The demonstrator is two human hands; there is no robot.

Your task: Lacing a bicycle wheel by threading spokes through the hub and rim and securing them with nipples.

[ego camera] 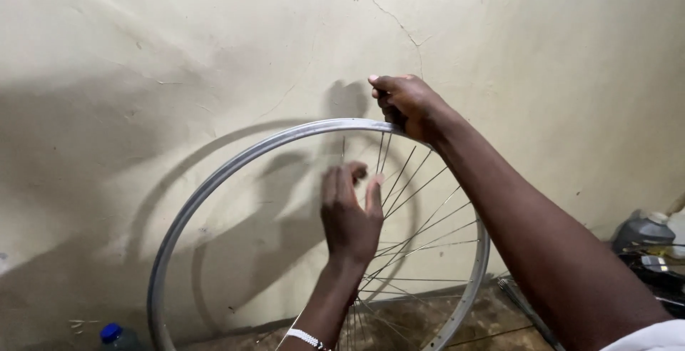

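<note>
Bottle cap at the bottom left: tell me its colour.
Blue. The bottle cap shows in the head view, low against the wall, left of the wheel rim.

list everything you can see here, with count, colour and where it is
wheel rim: 1, silver, upright against the wall, centre of view
spokes: many, thin silver, only in the right part of the rim
wall: 1, cream, cracked, behind the rim
bottle: 1, clear with blue cap, bottom left on the floor
floor: brown, worn, along the bottom
clutter: a grey container and dark items, far right, too small to tell apart
bracelet: 1, white beaded, on the left wrist
left hand: 1, inside the rim, fingers at the spokes
right hand: 1, pinching at the top of the rim
</note>
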